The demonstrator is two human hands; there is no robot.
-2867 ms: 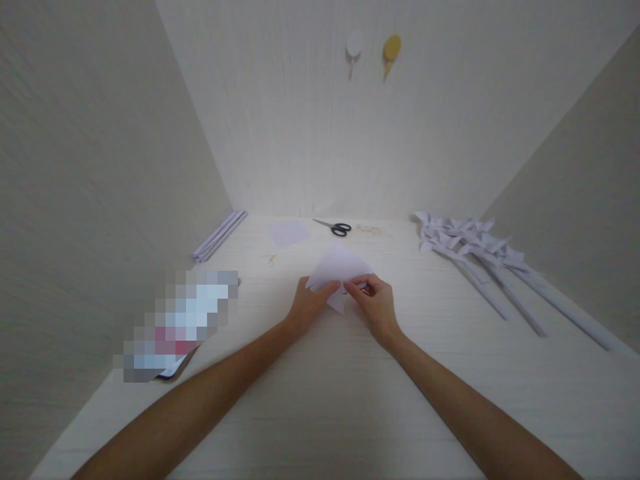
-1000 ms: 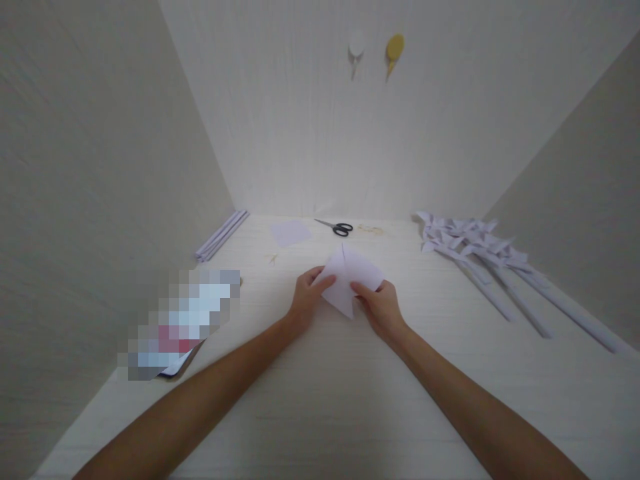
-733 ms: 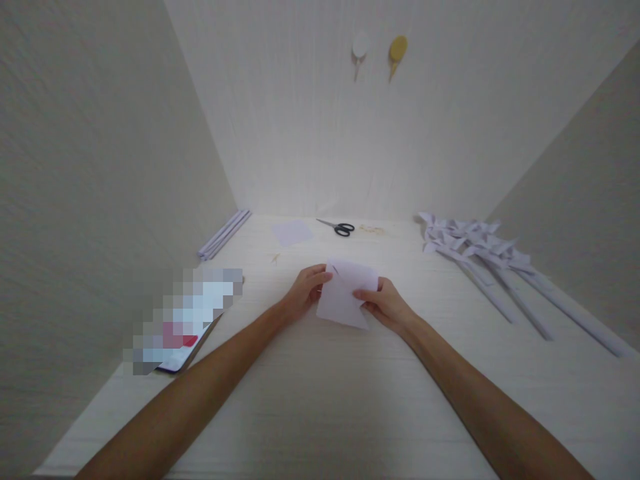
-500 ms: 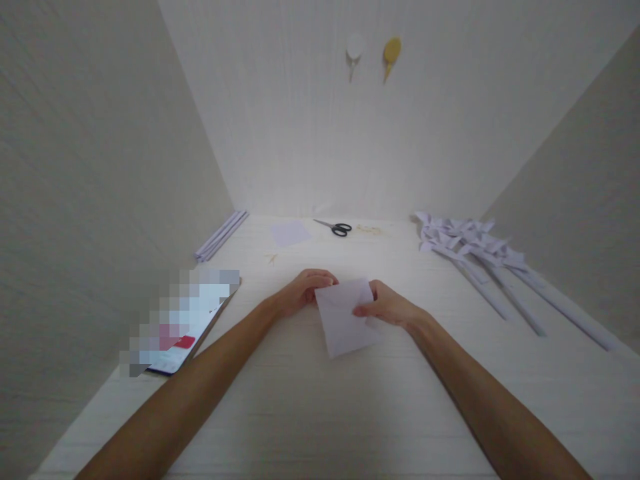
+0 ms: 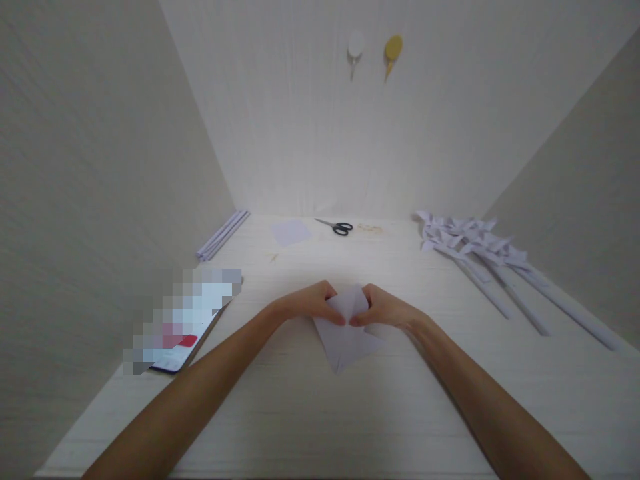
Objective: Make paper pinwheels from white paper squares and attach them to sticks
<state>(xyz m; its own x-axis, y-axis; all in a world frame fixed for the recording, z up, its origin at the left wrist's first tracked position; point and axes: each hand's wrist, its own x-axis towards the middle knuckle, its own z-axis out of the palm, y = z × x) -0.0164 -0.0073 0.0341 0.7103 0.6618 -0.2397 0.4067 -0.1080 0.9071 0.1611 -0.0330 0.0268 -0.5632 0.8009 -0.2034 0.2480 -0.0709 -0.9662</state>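
Note:
A pale lilac sheet of paper (image 5: 345, 340) lies on the white table (image 5: 320, 413) in front of me, one corner pointing toward me. My left hand (image 5: 310, 308) pinches the paper's upper part from the left, fingers curled over it. My right hand (image 5: 385, 310) pinches the same part from the right, and the thumbs of both hands meet near the middle. The paper's far edge is bent up between the two hands.
Black-handled scissors (image 5: 336, 227) and a small lilac paper square (image 5: 290, 233) lie at the back. Rolled paper sticks (image 5: 221, 234) rest along the left wall. Several paper pinwheels on sticks (image 5: 495, 263) fill the right. A phone (image 5: 185, 327) lies at the left. Two hooks (image 5: 373, 50) hang on the wall.
The paper was turned over and drawn closer to me. Both hands moved from its outer sides to its upper middle and now pinch it together.

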